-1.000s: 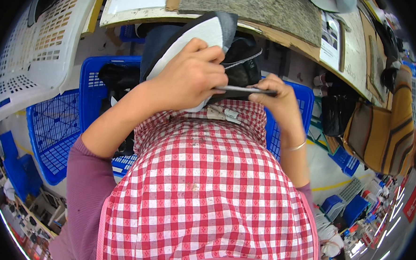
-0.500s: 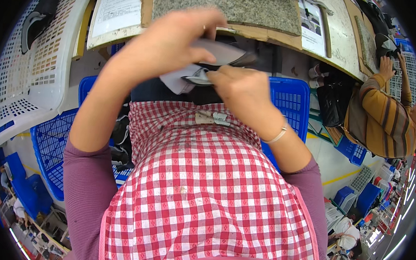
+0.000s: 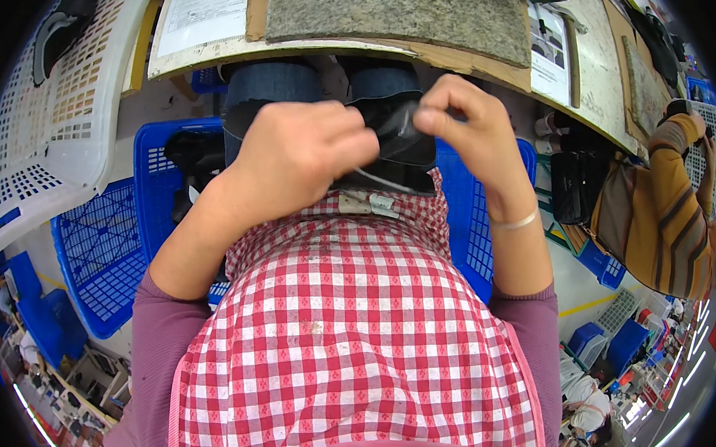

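Note:
Over my lap, near the table's front edge, lies a black piece that looks like a shoe upper [image 3: 406, 149]. A pale curved edge shows along its lower side. My left hand [image 3: 309, 152] is closed at the piece's left side, back of the hand up, its fingertips mostly hidden. At the piece's upper right, my right hand [image 3: 472, 124] is closed in a pinch. Something thin and shiny is blurred beside the right fingertips; I cannot make out what the pinch holds.
Ahead is a worktable with a grey stone slab [image 3: 397, 15] and printed sheets [image 3: 203, 17]. A white perforated basket [image 3: 88, 120] holds a black shoe part [image 3: 65, 26]. Blue crates [image 3: 97, 250] stand beside my legs. At right a person in a striped top [image 3: 657, 223] works.
My hands have moved apart; the left came down and nearer, the right went up and outward. The piece's grey-white inner side was showing; now its black side faces up.

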### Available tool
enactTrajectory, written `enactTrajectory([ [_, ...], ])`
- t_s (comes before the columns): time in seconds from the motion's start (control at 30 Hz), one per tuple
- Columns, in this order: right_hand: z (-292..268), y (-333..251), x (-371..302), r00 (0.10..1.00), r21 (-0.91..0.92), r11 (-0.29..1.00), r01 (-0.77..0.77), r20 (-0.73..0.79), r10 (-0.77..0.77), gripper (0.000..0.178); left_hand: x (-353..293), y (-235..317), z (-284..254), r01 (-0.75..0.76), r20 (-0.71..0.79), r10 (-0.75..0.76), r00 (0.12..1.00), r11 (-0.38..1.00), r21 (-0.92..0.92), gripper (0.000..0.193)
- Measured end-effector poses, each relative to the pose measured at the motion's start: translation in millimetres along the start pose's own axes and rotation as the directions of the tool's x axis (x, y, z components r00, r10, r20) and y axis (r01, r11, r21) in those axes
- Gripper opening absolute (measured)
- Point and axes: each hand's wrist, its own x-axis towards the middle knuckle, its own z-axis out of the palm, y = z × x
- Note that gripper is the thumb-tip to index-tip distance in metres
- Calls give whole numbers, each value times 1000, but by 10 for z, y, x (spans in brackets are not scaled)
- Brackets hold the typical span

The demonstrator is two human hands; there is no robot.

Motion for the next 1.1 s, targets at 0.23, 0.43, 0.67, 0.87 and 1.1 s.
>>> enactTrajectory([
  [0.23, 225, 925, 95, 887, 380, 803, -458, 138, 441, 20, -226, 174, -6, -82, 181, 106, 978, 987, -135, 16],
  [0.43, -281, -85, -61, 891, 520, 829, -205, -251, 378, 40, -235, -144, 33, 768, 488, -594, 639, 521, -372, 38],
  [0.67, 681, -450, -589, 975, -774, 598, 210, 125, -182, 31, 40, -232, 148, 629, 305, -551, 777, 663, -406, 27],
  [0.87, 602, 5, 24, 979, -725, 669, 163, 200, -22, 14, -82, -202, 311, 411, 29, -412, 911, 894, -177, 31],
  [1.1, 215, 175, 538, 823, -430, 903, 4, 514, 241, 41, -815, -73, 769, -40, -106, 37, 994, 999, -24, 30],
])
